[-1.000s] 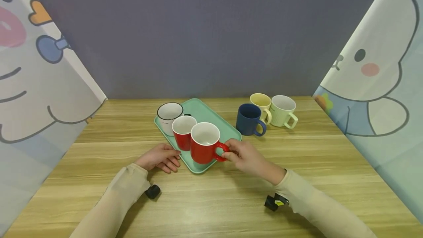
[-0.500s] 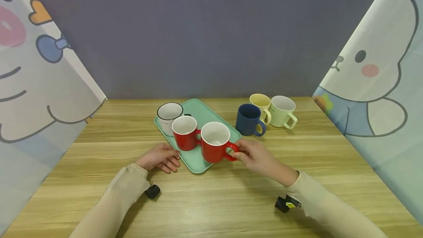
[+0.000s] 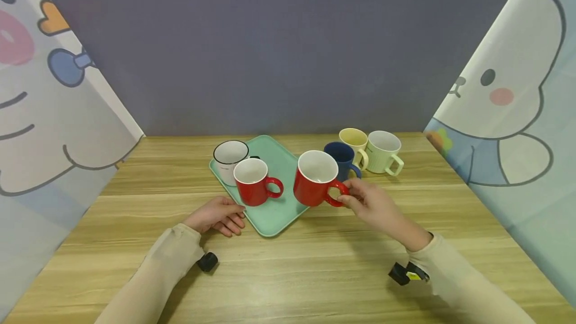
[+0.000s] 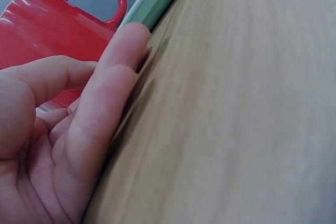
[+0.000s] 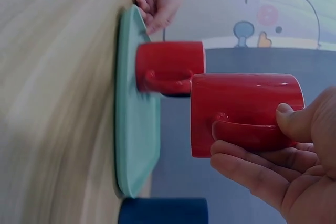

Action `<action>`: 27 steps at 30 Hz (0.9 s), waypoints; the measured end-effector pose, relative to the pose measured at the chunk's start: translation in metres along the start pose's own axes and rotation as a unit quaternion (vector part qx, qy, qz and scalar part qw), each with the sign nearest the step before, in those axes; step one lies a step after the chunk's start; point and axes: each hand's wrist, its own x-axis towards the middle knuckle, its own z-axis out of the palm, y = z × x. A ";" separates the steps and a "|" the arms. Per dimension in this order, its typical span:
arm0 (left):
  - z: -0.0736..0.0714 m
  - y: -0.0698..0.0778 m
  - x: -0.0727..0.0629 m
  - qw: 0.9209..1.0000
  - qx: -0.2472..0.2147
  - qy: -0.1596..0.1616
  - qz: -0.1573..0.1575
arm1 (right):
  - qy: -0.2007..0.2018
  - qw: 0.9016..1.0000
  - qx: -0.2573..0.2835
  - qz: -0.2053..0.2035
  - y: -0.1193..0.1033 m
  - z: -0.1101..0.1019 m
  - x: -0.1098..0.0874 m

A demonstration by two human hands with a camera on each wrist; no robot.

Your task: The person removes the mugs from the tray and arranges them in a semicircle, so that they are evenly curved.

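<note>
Partly hidden, the blue mug (image 3: 342,161) stands behind the held mug (image 3: 310,189) in the head view and is cut off by the lower edge of the right wrist view. It covers part of the yellow mug (image 3: 355,139), while the second red mug (image 3: 252,191) masks the lower side of the white mug (image 3: 226,171), whose small lettering is unreadable and whose dark handle barely shows. Both red mugs are glossy, straight-sided and white inside; the white mug has a thin black rim, and the pale green mug (image 3: 380,159) is ribbed, with an angular handle. The mint-green tray (image 3: 279,219) has rounded corners and a raised lip, and lies slantwise on the wood-grained worktop (image 3: 279,274), bearing the white and second red mugs. Of the hands, the right hand (image 3: 373,206) pinches the held mug's handle between thumb and bent fingers, keeping it upright in the air near the tray's right edge. The left hand (image 3: 220,215) is relaxed, fingers loosely extended, its tip touching the tray's lip.
</note>
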 end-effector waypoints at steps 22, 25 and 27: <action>0.000 -0.004 0.003 1.000 0.004 0.007 0.001 | 0.090 0.992 -0.056 0.062 0.013 -0.056 -0.012; 0.001 -0.005 0.002 1.000 0.009 0.009 0.003 | 0.103 0.991 -0.057 0.067 0.015 -0.062 -0.015; 0.001 -0.004 0.002 1.000 0.012 0.013 0.007 | 0.111 0.989 -0.060 0.071 0.016 -0.065 -0.017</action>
